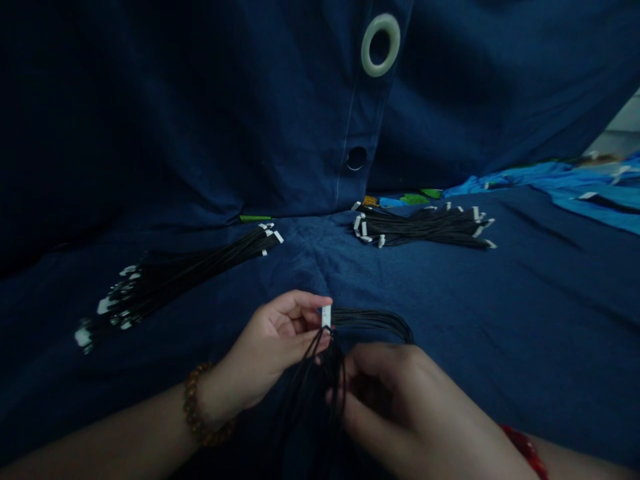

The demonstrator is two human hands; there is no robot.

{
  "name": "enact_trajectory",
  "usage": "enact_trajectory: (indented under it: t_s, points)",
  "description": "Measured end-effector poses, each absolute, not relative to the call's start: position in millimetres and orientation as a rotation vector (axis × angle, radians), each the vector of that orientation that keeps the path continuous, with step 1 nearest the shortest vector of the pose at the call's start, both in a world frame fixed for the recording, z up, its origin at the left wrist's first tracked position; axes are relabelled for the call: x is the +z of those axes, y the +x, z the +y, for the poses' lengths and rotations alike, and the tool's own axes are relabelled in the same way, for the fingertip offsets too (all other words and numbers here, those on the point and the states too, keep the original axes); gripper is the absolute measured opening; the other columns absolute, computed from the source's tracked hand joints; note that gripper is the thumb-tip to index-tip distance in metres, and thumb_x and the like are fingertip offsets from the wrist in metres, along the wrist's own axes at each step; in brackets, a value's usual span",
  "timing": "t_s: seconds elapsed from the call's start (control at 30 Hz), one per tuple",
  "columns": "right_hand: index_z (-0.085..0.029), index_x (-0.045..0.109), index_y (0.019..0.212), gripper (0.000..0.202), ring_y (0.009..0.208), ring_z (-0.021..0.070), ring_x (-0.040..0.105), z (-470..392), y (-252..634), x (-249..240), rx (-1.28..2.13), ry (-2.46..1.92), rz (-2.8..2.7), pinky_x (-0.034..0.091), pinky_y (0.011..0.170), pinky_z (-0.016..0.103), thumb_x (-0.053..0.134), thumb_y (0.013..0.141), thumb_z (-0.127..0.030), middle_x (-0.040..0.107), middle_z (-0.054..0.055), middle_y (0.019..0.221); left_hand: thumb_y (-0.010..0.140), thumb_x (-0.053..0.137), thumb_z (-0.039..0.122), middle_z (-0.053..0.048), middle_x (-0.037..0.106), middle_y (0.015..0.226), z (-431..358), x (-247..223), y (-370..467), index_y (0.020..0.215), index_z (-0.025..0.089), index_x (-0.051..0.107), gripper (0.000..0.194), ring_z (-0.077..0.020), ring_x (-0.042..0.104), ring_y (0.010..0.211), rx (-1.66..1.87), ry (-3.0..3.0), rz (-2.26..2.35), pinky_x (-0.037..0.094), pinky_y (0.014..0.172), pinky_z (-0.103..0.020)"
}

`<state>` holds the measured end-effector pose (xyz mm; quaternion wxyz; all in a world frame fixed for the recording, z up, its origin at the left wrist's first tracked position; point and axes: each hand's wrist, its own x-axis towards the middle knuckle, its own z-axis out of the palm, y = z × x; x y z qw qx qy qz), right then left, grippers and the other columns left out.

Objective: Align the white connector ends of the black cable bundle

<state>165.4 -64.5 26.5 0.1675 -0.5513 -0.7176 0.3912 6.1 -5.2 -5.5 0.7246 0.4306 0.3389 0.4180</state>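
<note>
Hands pinching black wire bundle (330, 373) — left hand (270, 353) at white connector (327, 316), right hand (400, 407) closed round wires; no readable writing.

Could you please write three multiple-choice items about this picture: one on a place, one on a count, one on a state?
1. Where does the pale round plastic ring sit?
A. on the dark blue cloth hanging at the back
B. on the left wrist
C. inside a cable bundle

2. How many bundles of thin black cables with white connectors lie apart from the hands?
A. one
B. two
C. four

3. What does the left hand do?
A. lies flat and empty
B. pinches a small white connector
C. holds the ring

Answers:
1 A: the ring is set in the cloth above a dark hole.
2 B: the left bundle and the right bundle.
3 B: its fingers close on the connector, while the right hand grips the black cables.
</note>
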Motion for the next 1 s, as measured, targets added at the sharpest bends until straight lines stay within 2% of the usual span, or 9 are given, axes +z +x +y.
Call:
enact_trajectory:
  t_s: [0.17, 0.33, 0.5, 0.7, 0.8, 1.0]
  points:
    - [-0.018, 0.054, 0.068, 0.017, 0.055, 0.0098, 0.048, -57.9, 165.0, 27.4, 1.038, -1.555, -2.093, 0.029, 0.047, 0.020, 0.045, 0.079, -0.027, 0.057, -0.001, 0.065, 0.061, 0.072, 0.013, 0.001, 0.064, 0.068, -5.9, -5.9, 6.0, 0.087, 0.018, 0.063, 0.028, -0.0069, 0.057, 0.055, 0.933, 0.979, 0.744, 0.046, 0.049, -0.015]
    - [-0.018, 0.055, 0.072, 0.014, 0.054, 0.0089, 0.047, -52.4, 167.1, 24.2, 1.071, -1.487, -2.102, 0.028, 0.047, 0.020, 0.047, 0.080, -0.027, 0.056, -0.002, 0.063, 0.062, 0.072, 0.016, 0.001, 0.064, 0.067, -5.0, -3.5, 7.1, 0.089, 0.017, 0.062, 0.028, -0.0070, 0.058, 0.056, 0.938, 0.980, 0.776, 0.045, 0.050, -0.015]
    - [-0.017, 0.054, 0.067, 0.018, 0.054, 0.0082, 0.045, -50.1, 168.3, 21.9, 1.052, -1.443, -2.076, 0.028, 0.047, 0.019, 0.044, 0.081, -0.024, 0.055, -0.002, 0.062, 0.063, 0.070, 0.010, 0.002, 0.064, 0.069, -5.0, -2.2, 8.2, 0.086, 0.017, 0.063, 0.026, -0.0067, 0.059, 0.060, 0.942, 0.956, 0.808, 0.045, 0.052, -0.014]
    - [-0.016, 0.054, 0.066, 0.018, 0.055, 0.0088, 0.051, -41.1, 172.0, 26.3, 1.407, -1.443, -1.902, 0.034, 0.050, 0.018, 0.042, 0.079, -0.020, 0.056, -0.001, 0.060, 0.061, 0.071, 0.010, 0.002, 0.063, 0.068, -6.3, -2.1, 8.6, 0.086, 0.017, 0.062, 0.027, -0.0083, 0.058, 0.057, 0.914, 0.977, 0.800, 0.047, 0.049, -0.016]
    - [-0.015, 0.053, 0.072, 0.013, 0.048, 0.0076, 0.051, -39.0, 175.2, 30.7, 1.607, -1.470, -1.786, 0.035, 0.045, 0.017, 0.041, 0.077, -0.019, 0.054, -0.002, 0.056, 0.062, 0.070, 0.009, 0.001, 0.063, 0.069, -6.7, 0.2, 8.1, 0.087, 0.016, 0.061, 0.027, -0.0086, 0.058, 0.057, 0.906, 0.983, 0.840, 0.048, 0.049, -0.017]
    - [-0.015, 0.052, 0.080, 0.014, 0.041, 0.0059, 0.053, -45.2, 190.8, 45.3, 2.066, -1.388, -1.339, 0.036, 0.040, 0.014, 0.043, 0.080, -0.027, 0.056, -0.003, 0.053, 0.065, 0.069, 0.010, 0.002, 0.060, 0.069, -5.8, -0.2, 4.1, 0.093, 0.016, 0.059, 0.031, -0.0069, 0.057, 0.057, 0.901, 1.021, 0.914, 0.047, 0.051, -0.015]
